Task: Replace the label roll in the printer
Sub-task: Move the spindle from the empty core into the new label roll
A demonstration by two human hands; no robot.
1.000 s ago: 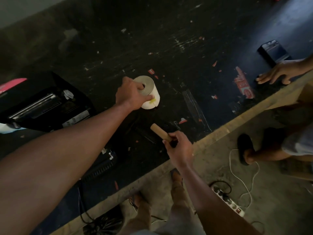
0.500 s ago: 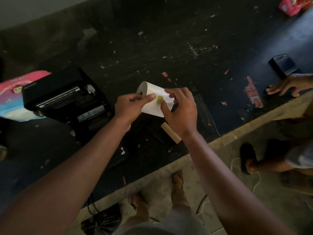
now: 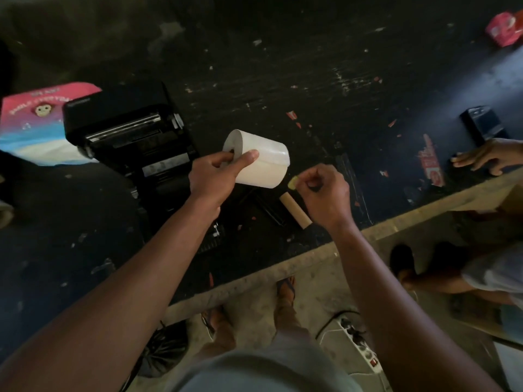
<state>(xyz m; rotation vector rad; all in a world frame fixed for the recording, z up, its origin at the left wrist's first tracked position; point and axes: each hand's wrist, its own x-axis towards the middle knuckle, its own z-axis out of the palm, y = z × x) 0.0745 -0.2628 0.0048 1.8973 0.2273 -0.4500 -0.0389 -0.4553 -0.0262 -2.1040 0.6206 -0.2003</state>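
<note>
White label roll [image 3: 261,165] — held sideways, aloft

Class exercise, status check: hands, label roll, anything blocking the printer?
Left hand gripping label roll, lifted off table. Right hand pinching yellow sticker. Printer open, nothing blocking. Empty core on table.

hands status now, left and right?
Left hand: closed on the label roll, held off the table.
Right hand: fingers pinched on a small yellow sticker beside the roll.
</note>
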